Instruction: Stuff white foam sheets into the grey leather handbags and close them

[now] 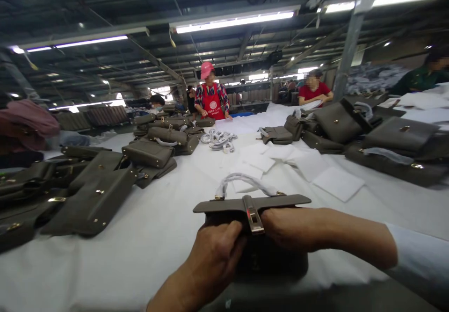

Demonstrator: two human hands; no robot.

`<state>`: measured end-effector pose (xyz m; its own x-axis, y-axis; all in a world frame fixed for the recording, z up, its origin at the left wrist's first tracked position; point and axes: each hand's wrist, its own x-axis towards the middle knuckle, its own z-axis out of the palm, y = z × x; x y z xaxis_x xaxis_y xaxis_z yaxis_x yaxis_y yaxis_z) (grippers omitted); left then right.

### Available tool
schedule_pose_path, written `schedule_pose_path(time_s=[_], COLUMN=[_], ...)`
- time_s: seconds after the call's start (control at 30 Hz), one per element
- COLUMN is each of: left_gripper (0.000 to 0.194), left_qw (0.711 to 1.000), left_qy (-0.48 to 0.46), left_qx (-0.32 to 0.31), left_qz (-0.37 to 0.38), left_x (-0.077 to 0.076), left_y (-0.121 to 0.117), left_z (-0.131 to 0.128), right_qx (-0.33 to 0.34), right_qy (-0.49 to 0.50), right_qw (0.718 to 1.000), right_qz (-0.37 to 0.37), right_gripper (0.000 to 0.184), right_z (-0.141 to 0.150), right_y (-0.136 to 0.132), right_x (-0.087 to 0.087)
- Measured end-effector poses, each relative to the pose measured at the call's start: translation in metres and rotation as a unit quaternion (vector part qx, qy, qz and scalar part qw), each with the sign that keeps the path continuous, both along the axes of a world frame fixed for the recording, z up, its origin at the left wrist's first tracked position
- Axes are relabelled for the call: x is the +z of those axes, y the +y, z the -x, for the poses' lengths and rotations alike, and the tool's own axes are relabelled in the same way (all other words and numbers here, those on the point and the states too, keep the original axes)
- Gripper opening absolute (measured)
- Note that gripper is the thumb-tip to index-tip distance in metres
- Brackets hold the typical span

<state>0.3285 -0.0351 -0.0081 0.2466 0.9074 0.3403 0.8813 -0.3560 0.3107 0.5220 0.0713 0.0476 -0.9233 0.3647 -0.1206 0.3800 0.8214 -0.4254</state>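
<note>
A dark olive handbag (271, 260) stands upright in front of me at the near edge of the table. Its flap (210, 206) is partly raised, with a metal-tipped strap (253, 214) hanging down the middle. Behind the flap rises the carrying handle (242, 177), wrapped in pale plastic. My left hand (217, 251) is closed on the left side of the bag's opening, thumb and finger at the upper edge. Under the flap on the right, my right hand (291, 228) reaches into the opening; its fingers are hidden.
Piled olive handbags lie at left (101, 195) and right (396, 139). Wrapped handles (219, 139) and white sheets (338, 181) lie mid-table on a white cover (150, 228). Across the table stand a person in a red apron (213, 104) and another in a red top (314, 92).
</note>
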Motion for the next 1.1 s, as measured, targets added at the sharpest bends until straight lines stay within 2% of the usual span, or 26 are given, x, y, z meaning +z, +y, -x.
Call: schedule_pose_path(time_s=[0.07, 0.13, 0.23, 0.3, 0.43, 0.63, 0.7, 0.77, 0.87, 0.97, 1.1], left_gripper=[0.027, 0.033, 0.038, 0.035, 0.027, 0.025, 0.027, 0.029, 0.034, 0.034, 0.028], left_qw=[0.996, 0.991, 0.985, 0.981, 0.971, 0.972, 0.954, 0.922, 0.886, 0.897, 0.936], left_qy=[0.018, 0.019, 0.022, 0.015, -0.025, -0.045, -0.095, -0.167, -0.239, -0.201, -0.095], left_qx=[-0.004, -0.02, -0.032, -0.045, -0.093, -0.088, -0.113, -0.131, -0.112, -0.13, -0.198], left_qz=[0.085, 0.134, 0.169, 0.189, 0.219, 0.215, 0.26, 0.323, 0.382, 0.371, 0.276], left_x=[0.014, 0.025, 0.037, 0.041, 0.041, 0.038, 0.037, 0.035, 0.03, 0.026, 0.029], left_y=[0.011, 0.02, 0.033, 0.043, 0.062, 0.073, 0.075, 0.077, 0.079, 0.083, 0.09], left_z=[-0.009, -0.015, -0.021, -0.024, -0.03, -0.042, -0.043, -0.041, -0.038, -0.036, -0.035], right_qx=[-0.006, -0.048, -0.132, -0.14, -0.127, -0.103, -0.108, -0.114, -0.116, -0.11, -0.115], right_qy=[0.048, 0.096, 0.073, 0.042, 0.013, 0.045, 0.048, 0.042, 0.043, 0.032, -0.01], right_qw=[0.999, 0.994, 0.986, 0.987, 0.989, 0.992, 0.991, 0.99, 0.985, 0.983, 0.981], right_qz=[0.016, -0.012, -0.071, -0.068, -0.071, -0.062, -0.056, -0.066, -0.121, -0.147, -0.157], right_gripper=[0.039, 0.045, 0.037, 0.032, 0.025, 0.028, 0.027, 0.027, 0.027, 0.019, 0.005], right_z=[-0.011, -0.024, -0.041, -0.049, -0.053, -0.055, -0.057, -0.057, -0.058, -0.057, -0.055], right_y=[0.002, 0.007, 0.016, 0.02, 0.023, 0.025, 0.024, 0.021, 0.018, 0.018, 0.019], right_x=[0.002, 0.002, 0.001, 0.002, 0.001, -0.003, -0.004, -0.006, -0.011, -0.011, -0.009])
